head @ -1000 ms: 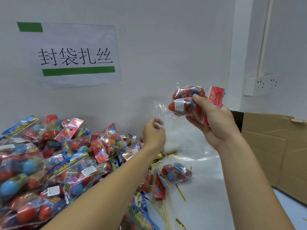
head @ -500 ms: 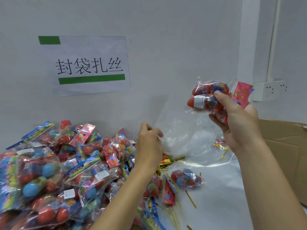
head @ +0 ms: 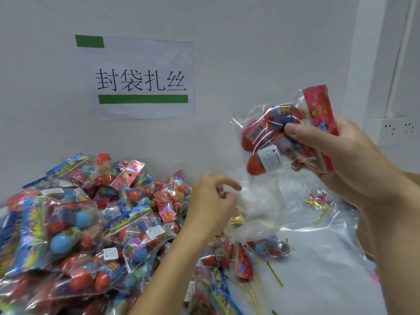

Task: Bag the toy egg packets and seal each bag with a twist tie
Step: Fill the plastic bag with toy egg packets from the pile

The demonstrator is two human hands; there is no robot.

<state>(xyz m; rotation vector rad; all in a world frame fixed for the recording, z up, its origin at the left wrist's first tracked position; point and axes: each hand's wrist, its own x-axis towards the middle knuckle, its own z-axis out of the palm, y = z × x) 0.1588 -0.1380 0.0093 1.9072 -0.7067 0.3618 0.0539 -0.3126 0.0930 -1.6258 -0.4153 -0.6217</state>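
Since half a second ago the right hand (head: 347, 160) has come nearer the camera with its toy egg packets (head: 279, 137), and the left hand (head: 211, 205) has kept to the mouth of the clear bag (head: 261, 208), though its fingers are now spread looser.

The right grip is clamped on the packets, thumb across the front, at about two o'clock in the view. They show red eggs, a red printed header card and a white sticker reading "WARNING"; the smaller print cannot be read. The left grip is curled at the bag's edge near the centre; whether it actually pinches the film cannot be told through the blur.

On the wall at eleven o'clock hangs a paper sign (head: 141, 80) reading "封袋扎丝", with a green bar under the words and a green patch at its top left corner.

The heap of packets (head: 79, 223) fills the desk (head: 318, 280) from seven to nine o'clock, reaching the wall. More packets (head: 270, 247) lie just below the bag. Gold twist ties (head: 318, 204) are scattered at four o'clock and lower down. Bare white desk opens at five o'clock. A wall socket (head: 395, 129) sits at three o'clock.
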